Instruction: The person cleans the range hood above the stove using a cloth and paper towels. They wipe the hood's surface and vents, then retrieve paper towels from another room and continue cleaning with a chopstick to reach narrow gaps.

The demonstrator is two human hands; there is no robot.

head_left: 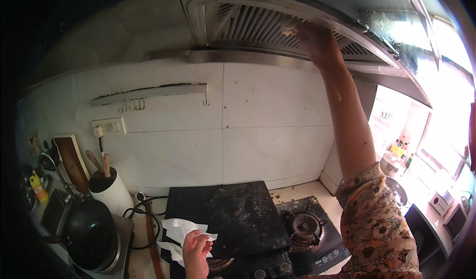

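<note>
My right arm reaches up to the range hood (201, 23), and my right hand (320, 43) is closed against its slatted metal filter (253, 23). A crumpled, pale yellowish wad (289, 29) shows at its fingertips; the wad looks like tissue or cloth, and most of the fingers are in shadow. Low down, over the gas stove, my left hand (196, 251) pinches a white paper tissue (183, 227) whose loose ends hang to the left. Beneath it lies a black, stained panel (223, 214) across the stove's left side.
An uncovered gas burner (304, 227) sits at the right. On the left stand a black wok (91, 234), a white ribbed knife block (111, 194) and a cutting board (72, 162). A hook rail (153, 94) and a socket strip (109, 126) are on the tiled wall.
</note>
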